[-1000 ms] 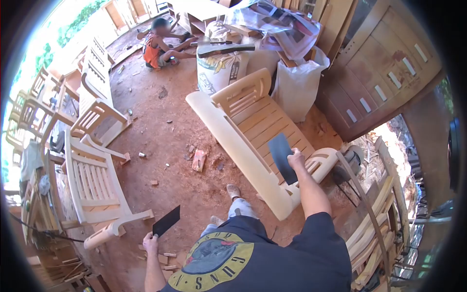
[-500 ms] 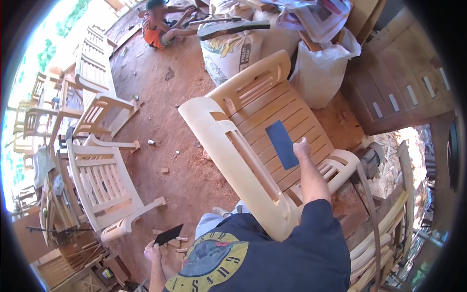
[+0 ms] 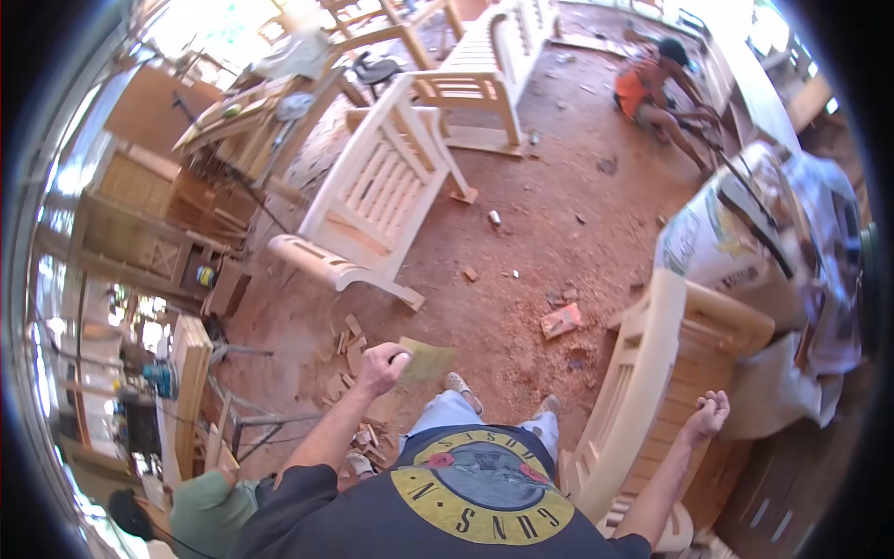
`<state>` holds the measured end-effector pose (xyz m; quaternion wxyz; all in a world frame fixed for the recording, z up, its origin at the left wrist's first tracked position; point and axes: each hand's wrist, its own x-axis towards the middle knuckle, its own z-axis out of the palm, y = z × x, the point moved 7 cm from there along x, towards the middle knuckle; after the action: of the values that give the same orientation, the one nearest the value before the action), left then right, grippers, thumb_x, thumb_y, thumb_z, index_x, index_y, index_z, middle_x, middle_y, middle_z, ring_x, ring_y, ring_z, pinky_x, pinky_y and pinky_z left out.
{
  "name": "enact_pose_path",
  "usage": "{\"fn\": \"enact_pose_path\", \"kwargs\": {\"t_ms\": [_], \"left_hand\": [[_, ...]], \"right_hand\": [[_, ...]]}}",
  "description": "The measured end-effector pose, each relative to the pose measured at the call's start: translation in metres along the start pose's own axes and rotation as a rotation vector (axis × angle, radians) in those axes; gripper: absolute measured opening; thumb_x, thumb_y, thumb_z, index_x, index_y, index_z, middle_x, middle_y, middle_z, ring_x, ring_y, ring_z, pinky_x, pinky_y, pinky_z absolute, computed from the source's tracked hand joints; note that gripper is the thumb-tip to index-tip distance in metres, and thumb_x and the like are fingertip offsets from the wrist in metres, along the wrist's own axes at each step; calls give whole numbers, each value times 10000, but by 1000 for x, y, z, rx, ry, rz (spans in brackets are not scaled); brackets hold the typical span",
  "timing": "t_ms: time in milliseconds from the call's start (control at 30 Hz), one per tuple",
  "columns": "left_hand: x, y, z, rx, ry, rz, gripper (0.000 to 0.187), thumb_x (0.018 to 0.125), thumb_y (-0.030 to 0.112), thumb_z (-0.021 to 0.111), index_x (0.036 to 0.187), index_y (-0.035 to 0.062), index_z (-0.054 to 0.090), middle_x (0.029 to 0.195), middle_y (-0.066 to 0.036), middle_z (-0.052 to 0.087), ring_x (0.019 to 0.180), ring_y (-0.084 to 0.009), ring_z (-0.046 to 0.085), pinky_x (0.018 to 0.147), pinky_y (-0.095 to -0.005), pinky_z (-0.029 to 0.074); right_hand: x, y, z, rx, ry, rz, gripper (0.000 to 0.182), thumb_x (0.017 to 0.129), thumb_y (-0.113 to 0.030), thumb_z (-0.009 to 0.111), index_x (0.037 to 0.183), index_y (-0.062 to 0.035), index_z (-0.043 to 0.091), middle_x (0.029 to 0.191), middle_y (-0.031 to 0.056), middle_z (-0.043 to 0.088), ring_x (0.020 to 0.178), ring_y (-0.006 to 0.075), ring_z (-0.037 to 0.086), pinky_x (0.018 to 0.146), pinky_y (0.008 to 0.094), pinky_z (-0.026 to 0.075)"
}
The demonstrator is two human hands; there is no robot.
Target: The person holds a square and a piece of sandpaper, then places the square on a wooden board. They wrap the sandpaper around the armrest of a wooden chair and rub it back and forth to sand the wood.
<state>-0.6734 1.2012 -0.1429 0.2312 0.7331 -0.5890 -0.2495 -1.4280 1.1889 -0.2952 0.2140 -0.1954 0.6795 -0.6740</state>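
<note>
Head view: seen from above, a person in a dark printed shirt stands on a dirt floor point(image 3: 545, 210) between unfinished wooden furniture. The left hand point(image 3: 380, 369) pinches one corner of a thin yellowish sheet point(image 3: 426, 361), fingers closed on it, above the floor's near edge. The right hand point(image 3: 708, 416) is raised by the near end of a slatted wooden bench point(image 3: 659, 345); its fingers are curled, but how tightly, and round what, I cannot tell. Half a second ago that hand held a dark sheet over the bench's slats; none shows there now, so only the left hand visibly has one ready. A co-worker in orange point(image 3: 643, 88) sits towards the floor's far right corner
</note>
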Motion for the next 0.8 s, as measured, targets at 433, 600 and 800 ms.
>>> {"fn": "enact_pose_path", "kwargs": {"t_ms": [433,600,800], "left_hand": [[34,-89,-149,-832,170,-19,400,899,-26,595,1286,46,524,972,-69,673,893,-108,630,791,-265,500],[50,-119,-210,-972,103,-65,409,929,-24,583,1332,-28,514,1121,-69,670,1003,-115,621,903,-260,493],[84,-168,-244,-985,141,-144,293,956,47,588,1240,-22,589,1049,-32,666,932,-77,600,856,-233,487]], "right_hand": [[-372,-32,427,-260,-1227,213,393,870,-142,675,1232,-16,589,1068,58,656,924,131,604,774,285,516],[-511,46,475,-95,-1304,835,481,944,-383,559,1280,-40,583,1219,114,651,1077,231,618,931,395,480],[-601,25,547,288,-1329,1274,593,985,-491,440,1236,17,614,1237,166,667,1139,305,622,1019,438,450]]}}
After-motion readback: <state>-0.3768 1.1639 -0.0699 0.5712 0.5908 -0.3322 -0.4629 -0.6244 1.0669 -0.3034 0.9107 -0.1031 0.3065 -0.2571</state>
